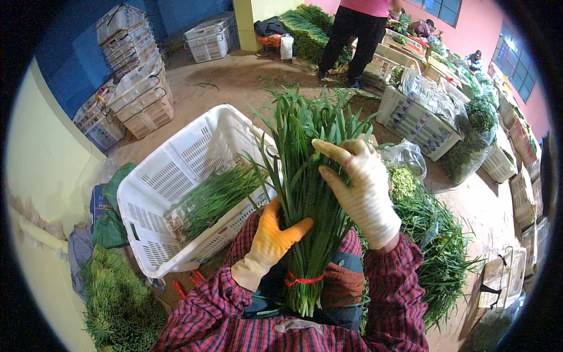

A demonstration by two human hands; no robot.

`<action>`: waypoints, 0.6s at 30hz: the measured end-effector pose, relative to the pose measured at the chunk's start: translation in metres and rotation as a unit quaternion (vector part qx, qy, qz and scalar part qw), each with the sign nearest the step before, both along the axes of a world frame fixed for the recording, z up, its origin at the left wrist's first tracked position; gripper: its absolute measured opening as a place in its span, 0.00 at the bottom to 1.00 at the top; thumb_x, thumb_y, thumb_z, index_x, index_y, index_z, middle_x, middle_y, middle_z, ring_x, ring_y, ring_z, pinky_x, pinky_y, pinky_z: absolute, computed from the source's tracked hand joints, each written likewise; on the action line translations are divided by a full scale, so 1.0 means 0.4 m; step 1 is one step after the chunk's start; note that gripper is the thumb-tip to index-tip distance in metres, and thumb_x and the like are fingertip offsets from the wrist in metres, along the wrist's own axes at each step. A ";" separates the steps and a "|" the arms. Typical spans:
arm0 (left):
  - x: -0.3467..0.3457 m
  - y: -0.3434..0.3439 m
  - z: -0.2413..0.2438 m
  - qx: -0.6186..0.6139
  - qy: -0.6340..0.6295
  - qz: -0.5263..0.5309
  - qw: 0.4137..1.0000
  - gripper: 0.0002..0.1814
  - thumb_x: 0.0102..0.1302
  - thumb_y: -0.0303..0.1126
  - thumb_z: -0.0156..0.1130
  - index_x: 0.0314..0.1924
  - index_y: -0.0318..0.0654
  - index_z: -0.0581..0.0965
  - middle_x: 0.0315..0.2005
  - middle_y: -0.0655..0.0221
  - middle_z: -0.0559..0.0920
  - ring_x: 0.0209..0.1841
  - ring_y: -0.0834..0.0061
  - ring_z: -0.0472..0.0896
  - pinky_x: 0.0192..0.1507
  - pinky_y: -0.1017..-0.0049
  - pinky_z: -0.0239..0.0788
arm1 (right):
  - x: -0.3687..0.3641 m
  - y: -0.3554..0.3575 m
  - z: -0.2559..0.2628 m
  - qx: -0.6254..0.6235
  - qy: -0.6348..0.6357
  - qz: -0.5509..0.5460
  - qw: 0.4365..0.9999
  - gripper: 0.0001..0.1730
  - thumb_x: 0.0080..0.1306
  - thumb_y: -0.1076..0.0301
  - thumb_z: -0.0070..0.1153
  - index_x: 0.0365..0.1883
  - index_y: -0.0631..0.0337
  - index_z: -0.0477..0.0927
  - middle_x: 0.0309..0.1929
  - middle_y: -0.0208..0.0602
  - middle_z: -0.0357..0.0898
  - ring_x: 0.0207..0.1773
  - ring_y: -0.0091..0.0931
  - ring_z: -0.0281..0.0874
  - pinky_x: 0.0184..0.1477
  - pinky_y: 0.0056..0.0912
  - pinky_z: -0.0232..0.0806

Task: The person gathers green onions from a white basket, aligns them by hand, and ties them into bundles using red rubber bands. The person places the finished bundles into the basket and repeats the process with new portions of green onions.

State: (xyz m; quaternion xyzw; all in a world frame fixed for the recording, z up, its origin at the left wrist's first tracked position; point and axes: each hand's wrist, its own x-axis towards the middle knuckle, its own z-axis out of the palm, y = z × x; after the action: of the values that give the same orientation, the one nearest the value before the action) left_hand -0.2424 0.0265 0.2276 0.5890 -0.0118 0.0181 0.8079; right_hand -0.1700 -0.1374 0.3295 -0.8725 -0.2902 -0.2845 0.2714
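A bunch of long green leafy stalks (pixel 314 198), probably garlic chives or a similar vegetable, lies lengthwise over my lap. A red tie (pixel 303 280) circles it near the pale stem ends. My left hand (pixel 275 240), in an orange and cream glove, is around the bunch's left side above the tie, its thumb across the stalks. My right hand (pixel 363 189), in a whitish glove, rests at the upper right of the bunch, fingers spread and bent against the leaves. Whether its fingertips press on them is unclear.
At the left stands a white plastic crate (pixel 176 163) with green stalks inside. Loose stalks (pixel 435 237) are heaped at right, a bundled pile (pixel 118 299) at lower left. A person (pixel 358 35) stands ahead, near filled crates (pixel 418 119). Stacked crates (pixel 140 88) stand at upper left.
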 end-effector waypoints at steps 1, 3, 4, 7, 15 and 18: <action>-0.003 -0.002 0.002 0.003 0.004 -0.001 1.000 0.30 0.59 0.24 0.70 0.62 0.32 0.71 0.52 0.64 0.81 0.52 0.74 0.79 0.59 0.71 0.70 | 0.013 0.000 0.005 -0.017 0.000 0.010 1.000 0.17 0.59 0.62 0.66 0.48 0.45 0.86 0.39 0.37 0.78 0.46 0.39 0.75 0.48 0.43 0.68; -0.006 -0.007 0.008 0.004 0.012 -0.006 1.000 0.31 0.59 0.24 0.70 0.62 0.32 0.70 0.52 0.64 0.81 0.53 0.74 0.79 0.59 0.70 0.70 | 0.036 -0.009 0.019 -0.057 0.000 0.028 0.998 0.15 0.58 0.60 0.66 0.45 0.45 0.86 0.38 0.36 0.77 0.46 0.39 0.75 0.48 0.43 0.68; -0.006 -0.011 0.010 0.010 0.009 -0.008 1.000 0.31 0.59 0.24 0.71 0.62 0.32 0.70 0.52 0.65 0.81 0.52 0.74 0.79 0.59 0.71 0.70 | 0.046 -0.016 0.021 -0.069 -0.004 0.036 0.997 0.12 0.57 0.59 0.67 0.40 0.46 0.87 0.35 0.34 0.77 0.44 0.39 0.75 0.46 0.43 0.68; -0.009 -0.009 0.012 0.029 0.001 -0.009 1.000 0.31 0.59 0.24 0.71 0.63 0.33 0.70 0.51 0.65 0.81 0.52 0.74 0.79 0.59 0.71 0.70 | 0.057 -0.019 0.023 -0.070 0.000 0.076 0.995 0.08 0.58 0.63 0.67 0.36 0.49 0.87 0.37 0.35 0.78 0.42 0.38 0.76 0.44 0.41 0.69; -0.008 0.015 0.003 -0.021 0.019 -0.005 1.000 0.28 0.60 0.23 0.70 0.61 0.35 0.73 0.52 0.66 0.82 0.52 0.76 0.79 0.59 0.70 0.70 | 0.082 -0.161 -0.025 0.515 0.172 0.019 0.840 0.08 0.70 0.66 0.60 0.38 0.61 0.84 0.37 0.30 0.83 0.38 0.21 0.79 0.48 0.29 0.71; -0.006 0.032 0.001 -0.047 0.009 -0.018 0.999 0.29 0.64 0.29 0.70 0.64 0.37 0.71 0.54 0.67 0.81 0.53 0.76 0.78 0.60 0.71 0.69 | -0.005 -0.183 -0.146 0.487 0.357 0.090 0.792 0.28 0.76 0.47 0.47 0.47 0.66 0.82 0.41 0.36 0.84 0.41 0.28 0.81 0.50 0.30 0.71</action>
State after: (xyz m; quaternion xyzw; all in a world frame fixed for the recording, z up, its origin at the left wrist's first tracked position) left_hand -0.2449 0.0393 0.2279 0.5499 -0.0143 -0.0015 0.8351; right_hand -0.1721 -0.2106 0.2710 -0.6345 -0.0728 -0.0310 0.7688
